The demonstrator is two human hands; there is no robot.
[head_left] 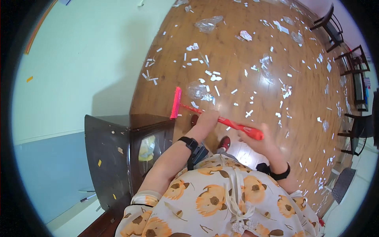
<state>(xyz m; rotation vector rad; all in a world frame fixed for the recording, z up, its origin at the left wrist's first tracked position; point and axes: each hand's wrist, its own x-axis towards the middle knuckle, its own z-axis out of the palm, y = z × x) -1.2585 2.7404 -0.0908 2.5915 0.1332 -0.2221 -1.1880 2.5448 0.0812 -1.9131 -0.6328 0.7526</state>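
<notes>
L hand [209, 117] is curled round the shaft of the red broom [231, 123] partway down, fingers mostly hidden, so exact grip n/a; R hand [258, 143] is wrapped about the thick top end, thumb up beside it. Broom slants b/w the two, its pink bristle head [176, 102] out to the L, just beside the corner of a dark cabinet [106, 152] w/ a glass door; can't tell if bristles touch the floor. Red shoes [224, 142] are below the shaft, one partly behind the L forearm. Next out, wood floor [233, 59] w/ a crumpled clear bag [196, 90] near the broom head, plus white paper scraps [215, 78] strewn all the way to the far end & over to the R, where dark chairs [357, 132] line the wall. Progress, judging by the floor: prob. early. Scraps & bags lie loose, no gathered heap visible, so most of the litter looks left to do; what's been done, if anything, can't tell.
</notes>
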